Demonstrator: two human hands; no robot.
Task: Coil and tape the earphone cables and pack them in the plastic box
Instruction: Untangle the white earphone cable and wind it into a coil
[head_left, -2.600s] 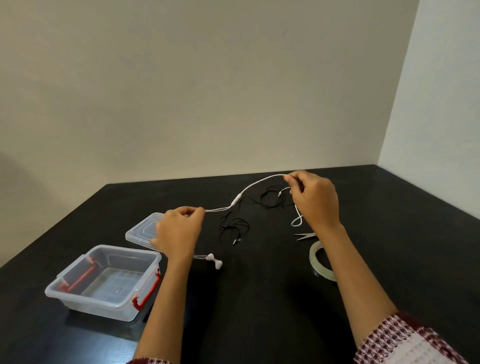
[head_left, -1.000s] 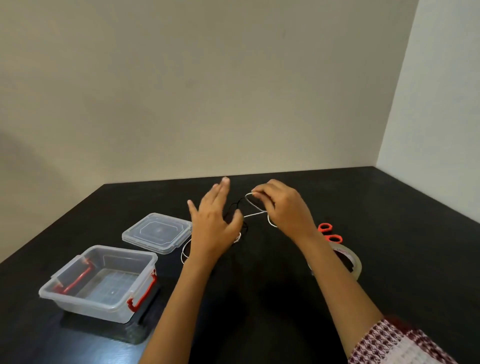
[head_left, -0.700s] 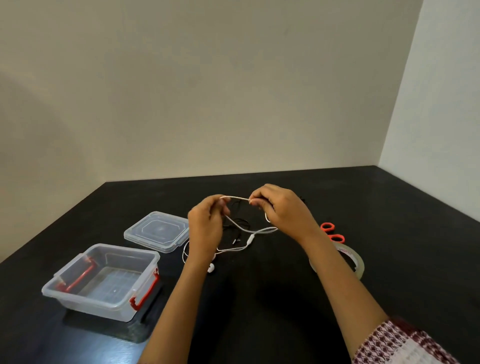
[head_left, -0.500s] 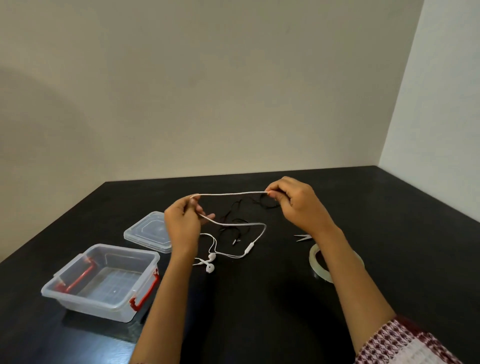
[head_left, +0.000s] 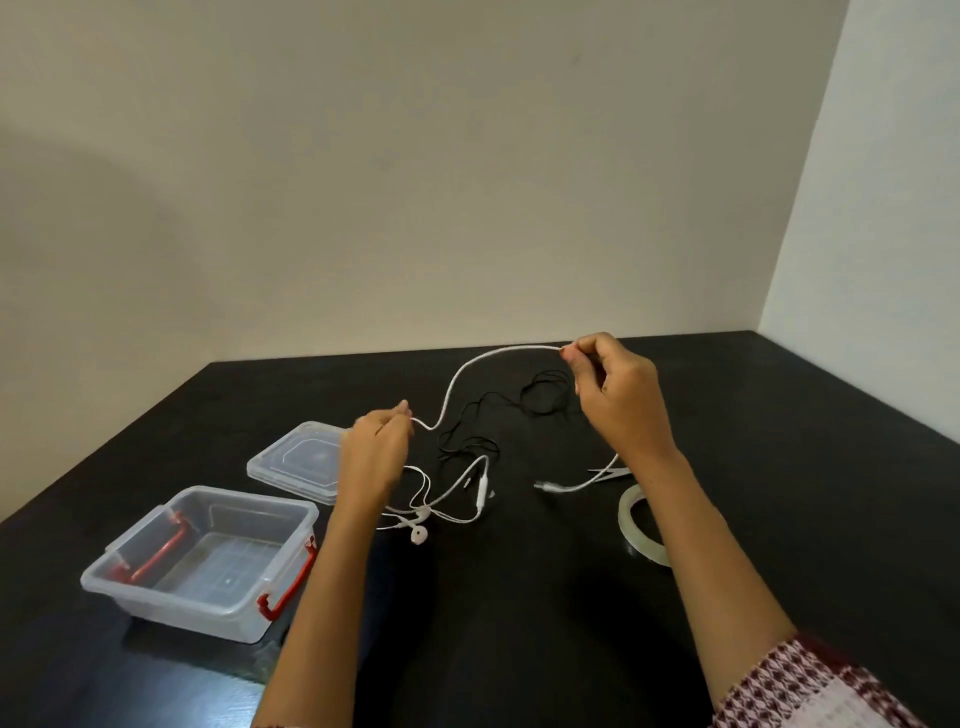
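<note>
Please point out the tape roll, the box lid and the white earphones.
tape roll (head_left: 627, 522): head view, its left wall.
box lid (head_left: 298, 462): head view, flat top.
white earphones (head_left: 418, 534): head view, nearer bud.

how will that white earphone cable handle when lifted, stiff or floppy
Probably floppy: the white earphone cable sags in a curve between the left hand and right hand. Likely light, since fingertip pinches carry it. Its loose loops on the table may tangle.

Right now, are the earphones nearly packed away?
Barely started. Done: the plastic box stands open and empty, its lid beside it. In hand: the left hand and right hand pinch the white earphone cable, uncoiled. Left: coiling it, the black earphone cable lying loose, the tape roll untouched, packing.
</note>
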